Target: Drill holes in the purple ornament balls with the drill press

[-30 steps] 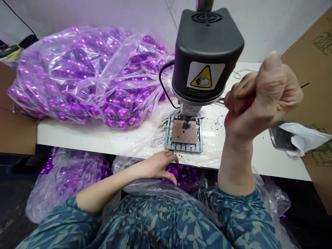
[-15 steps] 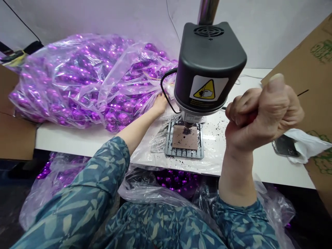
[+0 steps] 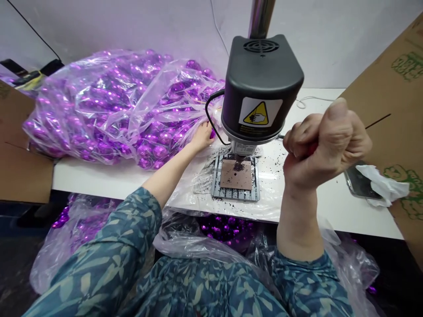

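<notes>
A small bench drill with a black motor housing point(image 3: 262, 88) stands on the white table point(image 3: 99, 178), its bit above a brown pad on a grey slotted base plate point(image 3: 235, 176). My right hand point(image 3: 325, 145) is a closed fist round the drill's feed handle, which shows red between the fingers, to the right of the housing. My left hand point(image 3: 201, 136) reaches into the mouth of a clear plastic bag full of shiny purple faceted beads point(image 3: 115, 108), left of the drill; its fingers curl on a bead.
Dark drill dust lies scattered round the base plate. A phone under a white tissue point(image 3: 380, 185) lies at the right, beside a cardboard box flap point(image 3: 396, 88). More plastic bags of purple beads point(image 3: 224, 226) hang below the table edge over my lap. Cardboard sits at the left point(image 3: 20, 167).
My left hand has moved from the bag below the table edge up across the table into the big bag of beads. My right fist has stayed on the handle, dropping slightly.
</notes>
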`<state>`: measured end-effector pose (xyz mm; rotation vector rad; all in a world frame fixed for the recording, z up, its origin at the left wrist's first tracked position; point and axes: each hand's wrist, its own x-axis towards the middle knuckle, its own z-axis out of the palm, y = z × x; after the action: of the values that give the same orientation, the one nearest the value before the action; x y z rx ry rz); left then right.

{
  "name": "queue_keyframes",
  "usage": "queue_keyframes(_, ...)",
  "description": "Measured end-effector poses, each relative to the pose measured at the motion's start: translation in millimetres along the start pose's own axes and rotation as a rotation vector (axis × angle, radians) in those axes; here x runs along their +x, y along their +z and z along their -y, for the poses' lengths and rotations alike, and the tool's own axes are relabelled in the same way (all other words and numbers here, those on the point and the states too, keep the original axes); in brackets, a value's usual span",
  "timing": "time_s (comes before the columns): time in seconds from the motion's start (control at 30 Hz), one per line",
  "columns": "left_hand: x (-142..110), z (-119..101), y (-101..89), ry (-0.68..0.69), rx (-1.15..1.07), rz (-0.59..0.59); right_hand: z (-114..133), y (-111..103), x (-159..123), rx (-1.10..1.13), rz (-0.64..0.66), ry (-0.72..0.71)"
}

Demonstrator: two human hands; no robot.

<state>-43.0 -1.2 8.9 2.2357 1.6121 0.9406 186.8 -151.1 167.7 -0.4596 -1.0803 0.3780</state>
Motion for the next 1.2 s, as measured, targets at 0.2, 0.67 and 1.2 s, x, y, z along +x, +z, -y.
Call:
queue_keyframes(0.2,-63,-26,-11.6,-0.152,-0.549,-0.090,-1,2,-1,0.053,-0.028,-0.026)
queue_keyframes(0.67,-127,-58,7.3,-0.360,-1.146,0.143,-2,3,-3,-0.063,-0.048,-0.040)
queue_keyframes(1.2,-125,-75,33.7,-0.182,-0.920,0.120,5,1,-12,-0.033,0.000,-0.030)
